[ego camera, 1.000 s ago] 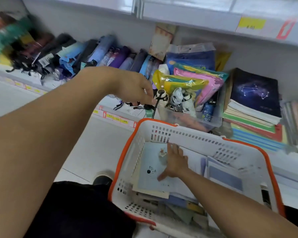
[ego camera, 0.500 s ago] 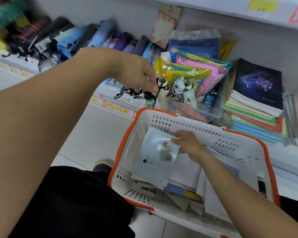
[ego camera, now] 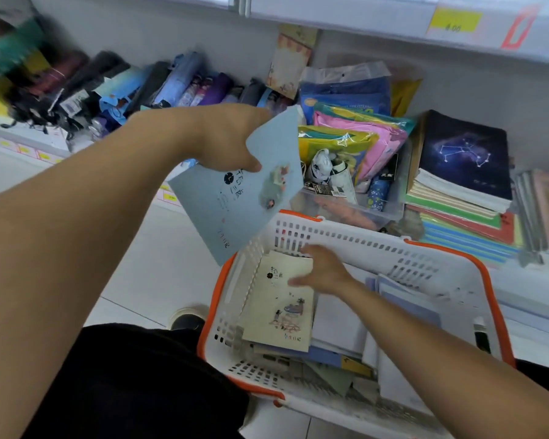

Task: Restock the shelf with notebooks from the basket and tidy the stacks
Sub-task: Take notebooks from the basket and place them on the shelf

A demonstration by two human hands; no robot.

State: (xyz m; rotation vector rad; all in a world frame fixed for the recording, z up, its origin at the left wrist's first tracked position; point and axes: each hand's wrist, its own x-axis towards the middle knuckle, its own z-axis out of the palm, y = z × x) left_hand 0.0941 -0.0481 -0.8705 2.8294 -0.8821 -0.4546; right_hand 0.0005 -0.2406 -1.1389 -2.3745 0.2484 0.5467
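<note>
1. Shelf [ego camera: 520, 299] runs across the back, white, with a yellow price tag [ego camera: 455, 22] on the rail above.
2. White basket [ego camera: 377, 245] with orange rim sits in front of the shelf, low centre-right, holding loose notebooks.
3. Folded umbrellas [ego camera: 114, 87] lie in a row on the shelf at left, blurred.
4. Stack of notebooks [ego camera: 460, 198] on the shelf at right, topped by a dark constellation notebook [ego camera: 466, 150].
5. Clear bin [ego camera: 355, 210] between umbrellas and stack, just behind the basket, filled with colourful packets.
6. Pale blue notebook [ego camera: 235, 198] is up in the air, tilted, above the basket's left rim.
7. Cream notebook [ego camera: 279, 305] lies on top of the pile inside the basket, left side.
8. Left hand [ego camera: 222, 144] grips the pale blue notebook at its top edge, thumb on the cover.
9. Right hand [ego camera: 324, 270] is down in the basket, fingers curled over the cream notebook's upper right corner, thumb on its cover.
10. Shoe [ego camera: 186, 320] on the floor left of the basket.
</note>
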